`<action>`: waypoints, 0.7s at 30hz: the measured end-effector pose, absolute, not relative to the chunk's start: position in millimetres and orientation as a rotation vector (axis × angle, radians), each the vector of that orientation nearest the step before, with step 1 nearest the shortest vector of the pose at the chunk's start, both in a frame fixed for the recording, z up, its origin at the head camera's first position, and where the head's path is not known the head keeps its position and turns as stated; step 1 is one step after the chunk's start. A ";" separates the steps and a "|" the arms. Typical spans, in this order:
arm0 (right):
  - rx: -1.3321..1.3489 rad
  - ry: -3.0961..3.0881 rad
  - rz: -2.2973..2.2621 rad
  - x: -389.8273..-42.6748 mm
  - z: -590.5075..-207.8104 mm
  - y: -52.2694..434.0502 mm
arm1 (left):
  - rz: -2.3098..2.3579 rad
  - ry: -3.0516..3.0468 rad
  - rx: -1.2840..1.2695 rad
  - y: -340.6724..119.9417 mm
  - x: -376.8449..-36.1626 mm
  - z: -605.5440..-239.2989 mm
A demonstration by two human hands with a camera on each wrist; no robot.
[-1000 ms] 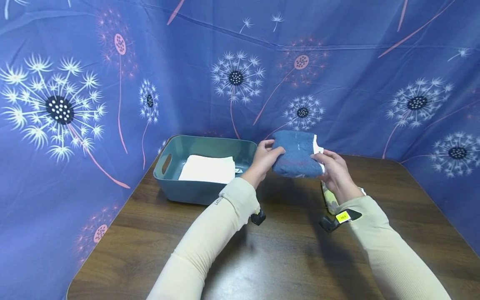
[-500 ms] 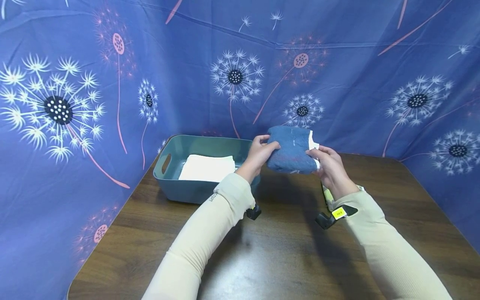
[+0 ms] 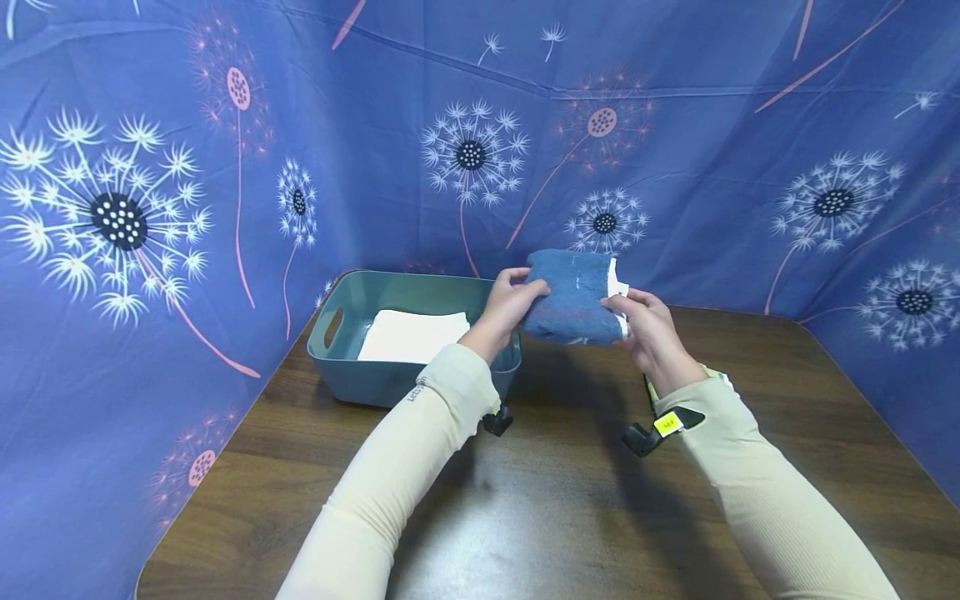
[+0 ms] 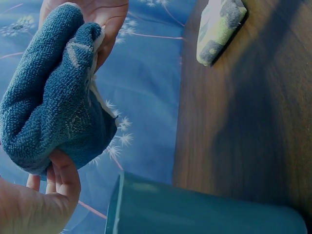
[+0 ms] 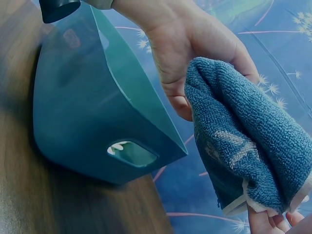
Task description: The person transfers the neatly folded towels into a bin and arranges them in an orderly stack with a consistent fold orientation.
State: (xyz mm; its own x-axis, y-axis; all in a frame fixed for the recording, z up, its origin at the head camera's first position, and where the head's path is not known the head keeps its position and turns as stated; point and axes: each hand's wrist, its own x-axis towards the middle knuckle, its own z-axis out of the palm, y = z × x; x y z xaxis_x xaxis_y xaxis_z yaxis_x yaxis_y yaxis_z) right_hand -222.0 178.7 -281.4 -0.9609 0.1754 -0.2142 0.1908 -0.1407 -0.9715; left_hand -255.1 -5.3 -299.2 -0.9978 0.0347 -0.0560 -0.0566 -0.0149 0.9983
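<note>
Between both hands, held up off the desk [image 3: 570, 500], sits a folded blue towel [image 3: 570, 298] with a white edge showing on its right end. Left hand [image 3: 504, 307] grips the towel's left end, thumb on top and fingers curled underneath; left wrist view shows the thumb [image 4: 66, 178] pressed under the bunched terry cloth. Right hand [image 3: 651, 333] pinches the towel's right end, fingers wrapped around the white-trimmed edge; right wrist view shows fingertips [image 5: 265, 222] just below that hem. Both hands clamped on the towel, close together, with the towel spanning the gap. Just left of and below the left hand, a teal plastic bin [image 3: 337, 350] with a cutout handle stands on the desk, and the left wrist hangs over its right rim. Inside the bin lies a folded white cloth [image 3: 414, 336], flat, well left of the left hand. Below the right hand, partly hidden by the wrist, a yellow-green patterned item [image 4: 219, 27] lies on the desk; can't tell what it is. Cream sleeves [image 3: 405, 483] cover both forearms, wrist cameras strapped under them. Blue dandelion-print fabric [image 3: 465, 158] hangs behind and to both sides of the hands.
</note>
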 end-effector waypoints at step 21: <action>0.389 2.158 -2.235 -222.9 -278.7 161.6 | 2.168 2.051 0.013 -29.8 -257.2 -291.7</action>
State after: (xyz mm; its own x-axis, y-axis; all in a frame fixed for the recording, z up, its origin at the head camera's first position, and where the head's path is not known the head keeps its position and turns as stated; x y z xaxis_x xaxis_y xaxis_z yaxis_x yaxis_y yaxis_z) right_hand -222.9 161.6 -278.7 -0.9691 0.1635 -0.1849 0.1790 -0.0499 -0.9826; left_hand -257.2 -29.8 -291.7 -0.9876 0.1196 -0.1016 -0.1081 -0.0491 0.9929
